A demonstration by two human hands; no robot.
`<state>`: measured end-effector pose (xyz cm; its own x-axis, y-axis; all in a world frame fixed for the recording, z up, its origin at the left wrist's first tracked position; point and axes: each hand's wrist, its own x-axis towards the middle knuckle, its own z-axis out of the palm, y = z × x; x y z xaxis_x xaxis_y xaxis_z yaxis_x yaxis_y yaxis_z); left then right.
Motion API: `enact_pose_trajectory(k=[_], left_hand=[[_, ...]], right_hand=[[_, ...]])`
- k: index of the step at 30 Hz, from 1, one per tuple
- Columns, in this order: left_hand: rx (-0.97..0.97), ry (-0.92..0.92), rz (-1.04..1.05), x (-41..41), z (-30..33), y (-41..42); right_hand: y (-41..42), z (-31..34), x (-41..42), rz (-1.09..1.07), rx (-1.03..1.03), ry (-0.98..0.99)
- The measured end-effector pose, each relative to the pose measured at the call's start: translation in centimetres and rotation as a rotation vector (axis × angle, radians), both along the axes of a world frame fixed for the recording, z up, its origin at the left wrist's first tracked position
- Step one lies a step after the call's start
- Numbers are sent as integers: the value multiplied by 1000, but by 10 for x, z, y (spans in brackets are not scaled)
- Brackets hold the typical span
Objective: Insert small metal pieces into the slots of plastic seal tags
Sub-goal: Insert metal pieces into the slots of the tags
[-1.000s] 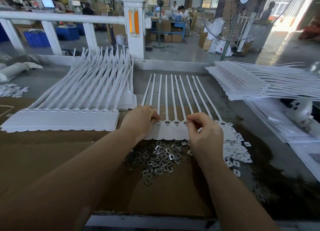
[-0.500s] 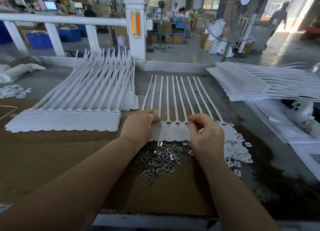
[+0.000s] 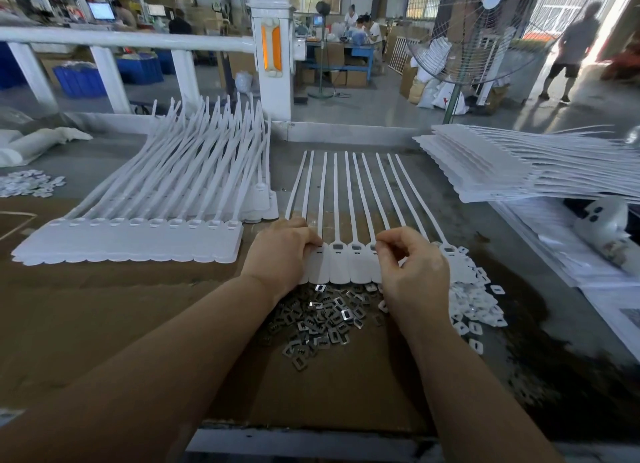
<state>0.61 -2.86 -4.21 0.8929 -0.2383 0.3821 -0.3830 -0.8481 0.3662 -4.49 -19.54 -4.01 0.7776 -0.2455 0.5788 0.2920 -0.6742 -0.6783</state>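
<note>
A strip of joined white plastic seal tags (image 3: 341, 265) lies flat in the middle of the bench, its long tails pointing away from me. My left hand (image 3: 282, 253) rests on the strip's left end, fingers curled over the tag heads. My right hand (image 3: 410, 272) hovers over the right half, thumb and forefinger pinched together at a tag slot; what they pinch is too small to make out. A heap of small metal pieces (image 3: 318, 320) lies just below the strip, between my wrists.
Stacked tag strips (image 3: 131, 240) lie at the left, another stack (image 3: 512, 168) at the right. Small white plastic caps (image 3: 474, 306) are scattered right of my right hand. A white railing (image 3: 121, 39) and post stand behind the bench; brown cardboard (image 3: 104, 310) covers its near part.
My head has tipped slightly, shifting the scene. Both hands stay on the strip; the right hand's pinched fingers have barely moved along the tag heads.
</note>
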Motion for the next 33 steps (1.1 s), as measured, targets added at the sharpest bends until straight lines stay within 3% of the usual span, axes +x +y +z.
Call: enact_pose_trajectory(k=[6, 13, 33], left_hand=[[32, -8, -12, -1, -1, 0], [-221, 47, 24, -1, 0, 5], [-187, 165, -34, 4, 3, 10]], right_hand=[[0, 1, -2, 9, -5, -30], [-1, 0, -1, -4, 7, -23], [2, -2, -2, 47, -154, 48]])
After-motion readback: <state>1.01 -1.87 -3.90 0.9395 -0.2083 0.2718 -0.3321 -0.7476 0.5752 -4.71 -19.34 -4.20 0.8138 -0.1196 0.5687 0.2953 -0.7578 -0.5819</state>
